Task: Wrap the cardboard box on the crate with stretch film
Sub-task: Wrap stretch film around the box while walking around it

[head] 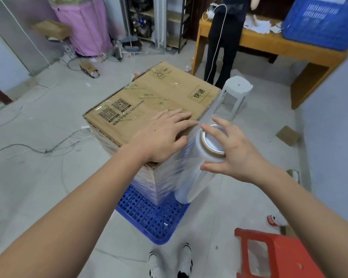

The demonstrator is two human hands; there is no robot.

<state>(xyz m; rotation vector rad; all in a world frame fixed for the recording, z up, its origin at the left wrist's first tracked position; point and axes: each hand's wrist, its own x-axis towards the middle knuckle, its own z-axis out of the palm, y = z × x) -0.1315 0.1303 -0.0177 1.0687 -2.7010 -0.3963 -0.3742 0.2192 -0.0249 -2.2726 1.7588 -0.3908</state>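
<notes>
Atop the cardboard box (149, 101) the left hand (163, 135) presses flat (fingers spread); beside it, the right hand (229, 149) grips the stretch film roll (197, 167).

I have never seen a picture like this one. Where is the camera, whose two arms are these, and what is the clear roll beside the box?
The camera sits on a person's head and looks forward and down, so the two bare arms are that person's own. No machine is here. A brown cardboard box stands on a blue perforated plastic crate on the floor. Its sides already carry clear stretch film. The left hand lies flat on the box's top, fingers straight. The right hand grips the top end of an upright roll of clear stretch film, held beside the box's corner. A red plastic stool and a white plastic stool stand nearby.
</notes>
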